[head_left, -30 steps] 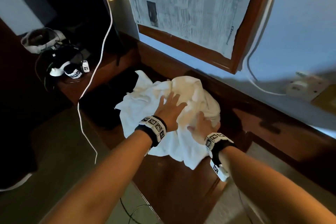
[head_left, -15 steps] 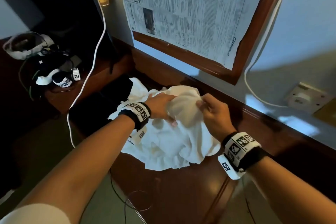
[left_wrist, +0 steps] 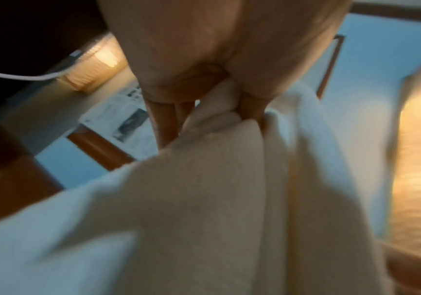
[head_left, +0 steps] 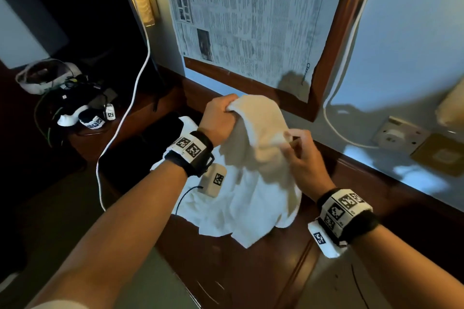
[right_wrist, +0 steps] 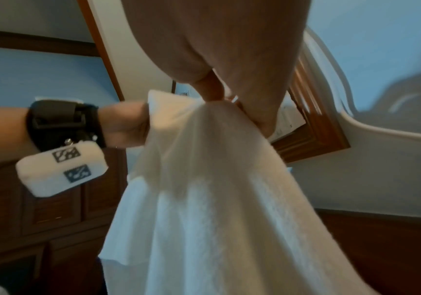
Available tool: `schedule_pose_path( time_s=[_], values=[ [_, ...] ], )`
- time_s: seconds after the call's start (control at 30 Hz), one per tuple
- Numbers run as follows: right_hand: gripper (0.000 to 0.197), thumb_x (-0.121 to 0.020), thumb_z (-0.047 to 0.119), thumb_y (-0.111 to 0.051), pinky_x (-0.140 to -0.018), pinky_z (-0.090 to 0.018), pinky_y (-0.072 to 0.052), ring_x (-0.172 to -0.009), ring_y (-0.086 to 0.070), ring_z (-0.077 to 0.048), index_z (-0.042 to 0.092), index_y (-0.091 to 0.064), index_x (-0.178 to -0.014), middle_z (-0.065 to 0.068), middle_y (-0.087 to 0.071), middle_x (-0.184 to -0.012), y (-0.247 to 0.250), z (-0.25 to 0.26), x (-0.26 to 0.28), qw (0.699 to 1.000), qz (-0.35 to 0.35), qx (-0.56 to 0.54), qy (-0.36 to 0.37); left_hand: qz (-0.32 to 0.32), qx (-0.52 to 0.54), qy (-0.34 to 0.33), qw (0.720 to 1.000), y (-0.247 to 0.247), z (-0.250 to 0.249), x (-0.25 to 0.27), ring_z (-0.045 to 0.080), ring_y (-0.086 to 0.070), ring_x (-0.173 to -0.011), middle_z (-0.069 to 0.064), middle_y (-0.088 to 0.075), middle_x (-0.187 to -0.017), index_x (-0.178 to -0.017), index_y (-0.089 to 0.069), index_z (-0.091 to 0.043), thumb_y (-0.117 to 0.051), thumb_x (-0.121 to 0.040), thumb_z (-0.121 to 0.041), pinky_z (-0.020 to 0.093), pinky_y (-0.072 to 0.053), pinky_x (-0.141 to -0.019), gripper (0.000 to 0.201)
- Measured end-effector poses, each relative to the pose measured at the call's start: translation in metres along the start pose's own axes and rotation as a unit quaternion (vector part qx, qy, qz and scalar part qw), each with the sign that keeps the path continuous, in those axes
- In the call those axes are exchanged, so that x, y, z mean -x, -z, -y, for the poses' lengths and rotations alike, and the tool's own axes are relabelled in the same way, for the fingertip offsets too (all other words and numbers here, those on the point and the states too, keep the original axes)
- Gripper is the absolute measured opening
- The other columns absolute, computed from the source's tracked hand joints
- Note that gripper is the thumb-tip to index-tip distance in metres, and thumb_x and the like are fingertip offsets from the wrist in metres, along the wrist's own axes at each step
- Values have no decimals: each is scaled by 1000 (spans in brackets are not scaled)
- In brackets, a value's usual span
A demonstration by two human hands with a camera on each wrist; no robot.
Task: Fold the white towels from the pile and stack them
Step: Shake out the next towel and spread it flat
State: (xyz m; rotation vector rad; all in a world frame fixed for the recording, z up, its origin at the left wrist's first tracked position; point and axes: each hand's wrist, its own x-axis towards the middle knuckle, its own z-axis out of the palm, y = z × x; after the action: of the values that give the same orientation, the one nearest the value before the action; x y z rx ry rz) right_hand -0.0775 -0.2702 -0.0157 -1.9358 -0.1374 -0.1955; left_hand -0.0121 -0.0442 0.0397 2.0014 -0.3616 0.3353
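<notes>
The counter (head_left: 251, 266) carries the pile (head_left: 200, 211) of white towels, pressed flat by both palms a second ago. One towel (head_left: 256, 138) is now lifted above the pile, its lower edge trailing on it. The left hand (head_left: 218, 120) fists one top corner; the right hand (head_left: 305, 158) pinches the other. Judged: spreading for the first fold begins.

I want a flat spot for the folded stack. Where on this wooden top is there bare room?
Bare wood shows at the near edge, between the white towel and the front lip, and along the wall past the right hand, below the socket. The left is crowded: a dark patch, a white cable, and gear.
</notes>
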Motion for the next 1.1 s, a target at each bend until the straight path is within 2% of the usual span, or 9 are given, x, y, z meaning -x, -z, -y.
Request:
schedule_pose_path(
  time_s=[0.07,0.17,0.23,0.33,0.53,0.63,0.77,0.97,1.1],
  values=[
    [48,-100,24,-61,-73,-29,-52,-79,-62,-10,19,-40,-143,-5,-64,-88,-5,-1,8,997,49,-56,-17,5,14,-43,999,-16,-23,8,10,-47,-65,-9,-58,-65,-67,-58,-31,-49,-84,-2,32,-40,-63,34],
    [12,-101,15,-58,-67,-26,-45,-67,-53,-3,9,-60,-92,10,-60,-74,2,3,24,998,30,-47,23,-7,31,-56,998,-39,-45,24,12,-54,-68,-8,-63,-69,-73,-62,-31,-57,-84,-7,39,-49,-64,27],
    [24,-103,12,-53,-64,-16,-44,-65,-52,4,19,-60,-81,15,-62,-72,16,3,33,998,-23,-64,14,11,94,-33,995,-49,-52,40,15,-61,-80,1,-71,-83,-90,-70,-19,-63,-82,-8,43,-54,-74,16],
    [25,-105,19,-50,-68,-26,-48,-73,-55,-9,20,-63,-85,4,-64,-79,45,-2,45,985,-83,-151,-17,177,190,36,965,-61,-42,70,9,-63,-110,-7,-68,-116,-127,-61,-23,-83,-77,-14,33,-53,-97,55],
    [23,-102,31,-56,-67,-33,-41,-76,-46,-22,12,-60,-88,-13,-52,-83,96,13,77,951,-138,-272,-42,314,-155,76,934,-131,4,122,21,-39,-139,-7,-46,-148,-149,-33,-37,-96,-49,-62,55,-32,-116,121],
    [42,-89,46,-66,-75,-40,-38,-87,-43,-27,8,-61,-107,-17,-50,-95,128,22,100,936,-187,-296,-29,334,-206,122,912,-169,13,146,28,-48,-135,-3,-54,-144,-145,-43,-34,-77,-63,-69,59,-38,-109,95],
    [26,-101,30,-51,-71,-35,-40,-78,-46,-22,6,-61,-99,-13,-52,-85,190,7,144,936,-259,-237,-30,234,23,152,960,-210,-9,164,26,-64,-118,-3,-67,-129,-130,-58,-35,-62,-92,-28,50,-52,-101,39],
    [33,-106,21,-46,-65,-27,-46,-65,-53,-5,22,-59,-76,14,-61,-66,278,-41,234,922,-350,-131,-100,155,242,36,957,-277,-158,192,-5,-59,-119,-7,-63,-131,-134,-54,-22,-54,-91,-19,20,-47,-101,43],
    [29,-101,21,-50,-73,-34,-45,-76,-54,-13,19,-63,-75,-1,-63,-78,339,-58,291,902,-405,-113,-98,162,282,-2,946,-325,-239,223,18,-56,-133,2,-61,-139,-132,-58,-28,-60,-89,-25,45,-45,-112,43]
  ],
)
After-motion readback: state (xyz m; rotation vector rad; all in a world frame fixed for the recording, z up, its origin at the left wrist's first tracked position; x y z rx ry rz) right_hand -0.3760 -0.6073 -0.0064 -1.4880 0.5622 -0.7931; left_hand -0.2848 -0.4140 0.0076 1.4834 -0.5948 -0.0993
